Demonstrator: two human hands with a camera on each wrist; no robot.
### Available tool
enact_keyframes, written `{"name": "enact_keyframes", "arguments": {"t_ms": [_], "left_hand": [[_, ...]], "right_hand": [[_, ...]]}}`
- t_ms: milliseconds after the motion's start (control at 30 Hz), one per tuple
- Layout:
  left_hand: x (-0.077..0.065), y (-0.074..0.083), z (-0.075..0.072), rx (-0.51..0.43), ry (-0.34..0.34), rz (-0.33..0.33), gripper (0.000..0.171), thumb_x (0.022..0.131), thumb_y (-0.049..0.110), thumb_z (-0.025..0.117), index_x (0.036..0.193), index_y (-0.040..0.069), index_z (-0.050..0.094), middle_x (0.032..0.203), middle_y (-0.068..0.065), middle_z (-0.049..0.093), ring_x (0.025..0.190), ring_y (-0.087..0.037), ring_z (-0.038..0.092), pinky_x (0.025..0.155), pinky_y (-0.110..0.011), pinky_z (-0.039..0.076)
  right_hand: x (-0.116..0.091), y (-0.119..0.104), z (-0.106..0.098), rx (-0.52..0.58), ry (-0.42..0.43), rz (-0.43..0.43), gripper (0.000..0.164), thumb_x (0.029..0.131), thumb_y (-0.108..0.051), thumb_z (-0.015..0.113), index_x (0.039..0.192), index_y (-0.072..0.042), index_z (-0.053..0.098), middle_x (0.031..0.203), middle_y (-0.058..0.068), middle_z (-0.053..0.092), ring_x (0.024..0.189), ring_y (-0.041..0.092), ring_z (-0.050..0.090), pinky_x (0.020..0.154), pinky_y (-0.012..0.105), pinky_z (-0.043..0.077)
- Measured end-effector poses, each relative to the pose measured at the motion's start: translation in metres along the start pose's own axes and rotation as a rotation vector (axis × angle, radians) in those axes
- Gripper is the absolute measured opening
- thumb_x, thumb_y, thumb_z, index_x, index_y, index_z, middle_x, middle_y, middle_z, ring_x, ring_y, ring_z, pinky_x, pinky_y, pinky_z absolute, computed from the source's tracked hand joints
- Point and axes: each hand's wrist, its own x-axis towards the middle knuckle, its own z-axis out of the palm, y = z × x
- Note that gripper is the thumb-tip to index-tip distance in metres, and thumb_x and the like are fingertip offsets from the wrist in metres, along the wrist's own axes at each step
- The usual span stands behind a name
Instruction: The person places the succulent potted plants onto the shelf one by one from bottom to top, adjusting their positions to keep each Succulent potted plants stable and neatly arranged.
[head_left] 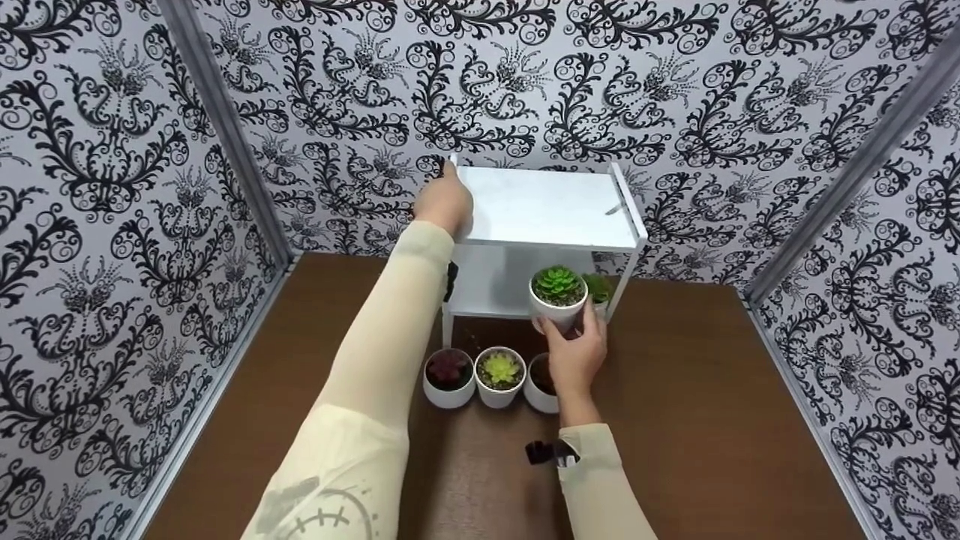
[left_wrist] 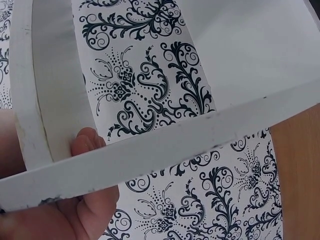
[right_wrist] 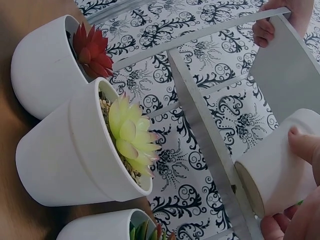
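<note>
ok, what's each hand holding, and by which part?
Right hand: white pot with green succulent, by its outer wall. Left hand: white shelf, by its top tier's left side.

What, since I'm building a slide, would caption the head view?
Left hand grips a white shelf; right hand holds a potted succulent near its lower tier, three pots standing in front.

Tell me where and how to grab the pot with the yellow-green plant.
Grip the pot front and back just below its rim, probably from above on the near side: it stands upright, with neighbouring pots close on its left and right.
</note>
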Motion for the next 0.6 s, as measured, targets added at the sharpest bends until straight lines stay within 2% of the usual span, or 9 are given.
{"name": "enact_keyframes", "arguments": {"t_ms": [167,367,600], "left_hand": [[-0.0038,-0.0003,-0.0017,-0.003,0.008,0.006,0.09,0.1,0.005,0.054,0.172,0.006,0.0,0.151,-0.023,0.06,0.126,-0.035,0.066,0.104,-0.045,0.059],[-0.0062,0.0011,-0.0022,0.011,0.023,0.012,0.092,0.099,0.007,0.059,0.171,0.005,0.003,0.146,-0.025,0.063,0.12,-0.035,0.069,0.099,-0.046,0.062],[-0.0038,0.0012,-0.0008,0.033,0.014,0.008,0.089,0.1,0.006,0.056,0.172,0.005,0.002,0.146,-0.024,0.063,0.119,-0.034,0.069,0.099,-0.045,0.062]], "right_hand": [[0.001,-0.0003,0.0008,0.018,0.007,0.007,0.062,0.082,-0.008,0.091,0.139,0.0,0.069,0.123,0.025,0.069,0.112,0.039,0.071,0.098,0.048,0.062],[0.0019,-0.0045,0.0013,0.068,-0.039,0.076,0.056,0.087,-0.008,0.087,0.137,-0.001,0.064,0.118,0.023,0.073,0.107,0.035,0.073,0.095,0.047,0.063],[0.0027,0.0017,0.0038,-0.034,-0.043,0.109,0.039,0.087,-0.014,0.087,0.12,-0.003,0.067,0.104,0.018,0.078,0.098,0.034,0.075,0.091,0.047,0.061]]}}
